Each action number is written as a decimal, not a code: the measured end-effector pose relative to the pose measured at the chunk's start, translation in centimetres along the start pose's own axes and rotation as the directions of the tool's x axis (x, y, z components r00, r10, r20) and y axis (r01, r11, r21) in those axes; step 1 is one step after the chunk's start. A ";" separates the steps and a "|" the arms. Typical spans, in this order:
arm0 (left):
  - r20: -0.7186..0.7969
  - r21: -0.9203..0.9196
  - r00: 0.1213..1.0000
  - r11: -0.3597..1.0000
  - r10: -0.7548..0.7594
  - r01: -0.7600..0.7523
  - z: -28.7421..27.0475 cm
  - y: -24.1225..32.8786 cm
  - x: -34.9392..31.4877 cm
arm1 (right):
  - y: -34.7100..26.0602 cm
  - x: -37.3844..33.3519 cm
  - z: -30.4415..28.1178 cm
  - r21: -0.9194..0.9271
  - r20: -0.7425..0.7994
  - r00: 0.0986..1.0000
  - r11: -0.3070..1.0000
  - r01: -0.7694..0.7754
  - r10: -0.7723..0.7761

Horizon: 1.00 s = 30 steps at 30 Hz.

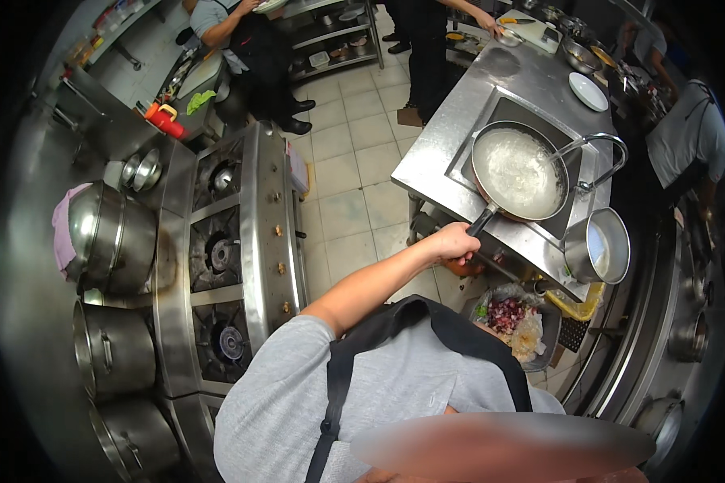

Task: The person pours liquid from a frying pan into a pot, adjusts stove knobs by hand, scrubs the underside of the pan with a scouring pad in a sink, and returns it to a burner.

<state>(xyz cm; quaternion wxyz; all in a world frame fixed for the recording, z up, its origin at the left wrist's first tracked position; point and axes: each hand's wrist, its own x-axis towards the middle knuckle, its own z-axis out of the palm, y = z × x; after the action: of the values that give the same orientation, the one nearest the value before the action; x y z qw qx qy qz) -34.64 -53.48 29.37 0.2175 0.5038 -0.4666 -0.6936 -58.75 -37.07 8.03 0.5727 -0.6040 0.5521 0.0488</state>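
Observation:
My left hand [457, 243] is closed around the black handle of a frying pan [519, 173]. The pan is held over the steel sink [491, 105], beneath the curved tap [608, 138]. Whitish, bubbly water covers the inside of the pan. Just right of the sink, a deep steel pot [598, 245] stands tilted near the counter's edge. My right hand does not show; my own body may hide it.
A gas stove [246, 209] runs along my left, with large steel pots [117, 346] beyond it. Near my front right stands a bin of food scraps [514, 322]. Co-workers [254, 48] stand around the far side. A white plate [588, 92] lies on the counter.

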 end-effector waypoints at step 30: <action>0.018 0.038 1.000 0.999 0.003 -0.004 0.1 0.4 0.0 | 10.8 6.0 -2.0 -0.232 -0.225 0.964 0.954 -0.191 0.138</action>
<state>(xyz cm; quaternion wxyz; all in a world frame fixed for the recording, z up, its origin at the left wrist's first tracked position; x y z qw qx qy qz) -34.80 -53.65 29.76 0.2047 0.5007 -0.4827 -0.6888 -65.41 -39.31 -2.35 0.4249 -0.6253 0.6464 0.1034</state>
